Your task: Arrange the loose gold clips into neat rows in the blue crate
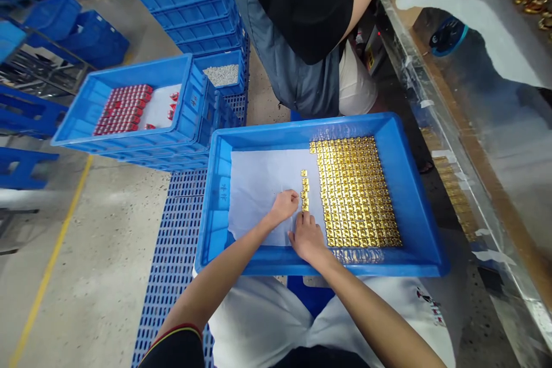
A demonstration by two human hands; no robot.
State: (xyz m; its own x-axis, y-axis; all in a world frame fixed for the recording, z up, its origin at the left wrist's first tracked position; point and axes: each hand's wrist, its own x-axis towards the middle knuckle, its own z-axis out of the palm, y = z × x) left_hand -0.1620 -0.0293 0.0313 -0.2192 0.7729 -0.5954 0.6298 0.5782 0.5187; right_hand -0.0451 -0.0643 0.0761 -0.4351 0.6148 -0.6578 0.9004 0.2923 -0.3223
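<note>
A blue plastic crate (pixel 321 269) lies across my lap, lined with a white sheet (pixel 263 184). Tightly packed rows of small shiny gold pieces (pixel 356 192) cover its right part. Left of them, a short, uneven line of loose gold pieces (pixel 305 190) runs on the sheet. My left hand (pixel 284 205) is just left of this line, its fingers curled together; whatever they pinch is hidden. My right hand (pixel 308 236) rests at the line's near end, fingers stretched forward and thumb apart, fingertips by the lowest piece.
On the left, a blue crate (pixel 123 141) of red pieces tops a stack beside a small bin of whitish bits (pixel 222 75). Tall stacked crates (pixel 185 0) stand behind. A person in an apron (pixel 297 40) is close ahead. A metal-edged workbench (pixel 470 144) runs along the right.
</note>
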